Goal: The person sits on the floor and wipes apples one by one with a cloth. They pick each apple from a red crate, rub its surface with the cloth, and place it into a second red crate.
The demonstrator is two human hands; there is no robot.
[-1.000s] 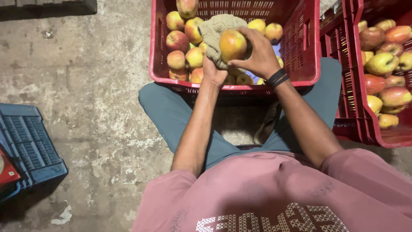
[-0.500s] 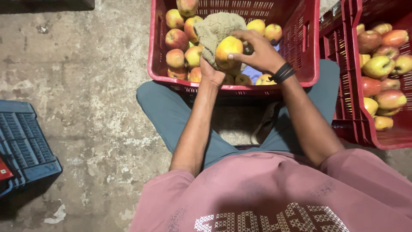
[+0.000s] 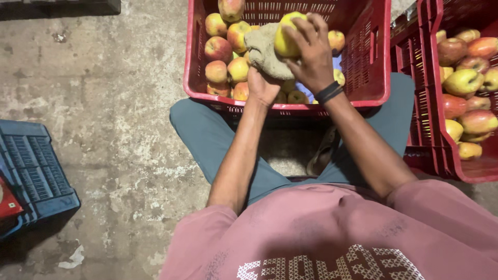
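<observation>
My right hand (image 3: pixel 310 52) grips a yellow-green apple (image 3: pixel 286 37) from above, over the red crate (image 3: pixel 290 106) in front of me. Under the apple, my left hand (image 3: pixel 262 83) holds a grey-green cloth (image 3: pixel 265 52) pressed against the fruit. A black band sits on my right wrist. Several red-and-yellow apples (image 3: pixel 224 57) lie in the crate's left half, beneath and beside my hands.
A second red crate (image 3: pixel 430 129) with several apples stands at the right, touching the first. A blue crate (image 3: pixel 36 176) lies on the concrete floor at the left. I sit with my legs in teal trousers around the front crate.
Both hands have lifted slightly and moved farther over the crate. The apple has turned in my right hand, which now covers it from above; its yellow side shows.
</observation>
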